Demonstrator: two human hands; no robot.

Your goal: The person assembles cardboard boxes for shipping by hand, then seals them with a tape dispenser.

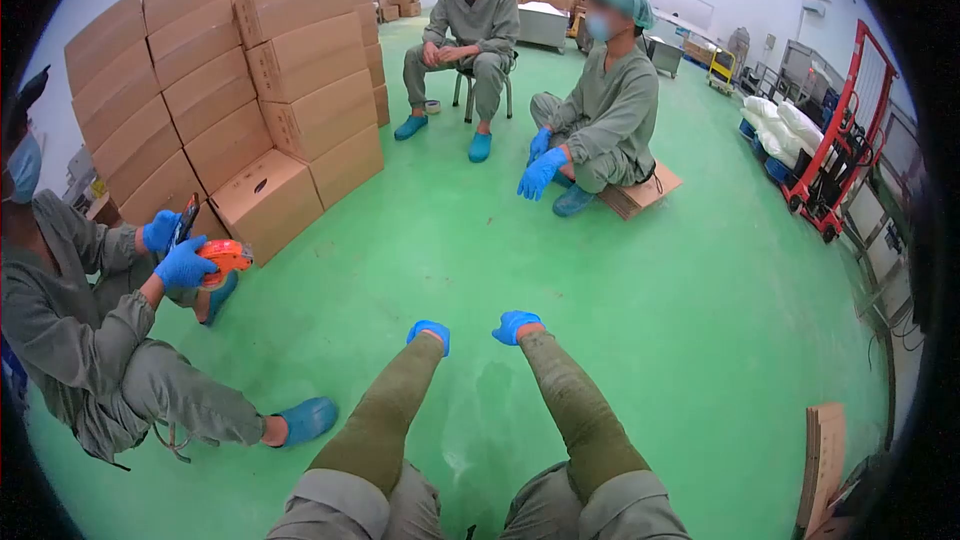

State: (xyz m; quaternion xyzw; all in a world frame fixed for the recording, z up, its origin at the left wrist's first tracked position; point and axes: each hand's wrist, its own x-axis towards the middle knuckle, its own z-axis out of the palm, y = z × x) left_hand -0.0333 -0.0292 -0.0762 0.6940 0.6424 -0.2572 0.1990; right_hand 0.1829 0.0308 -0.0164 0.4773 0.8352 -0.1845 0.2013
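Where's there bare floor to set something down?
Bare floor lies between your gloved hands and the two seated people, and rightward toward the red-framed trolley. It's crowded on the left, with a co-worker's legs and stacked cartons, and lower right, by flattened cardboard.

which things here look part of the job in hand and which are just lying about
Likely part of the job:
orange tool and dark device, in the hands of the co-worker at left
stacked cartons beside them

Just lying about, it seems:
flat cardboard at lower right
white sacks
red lifting frame
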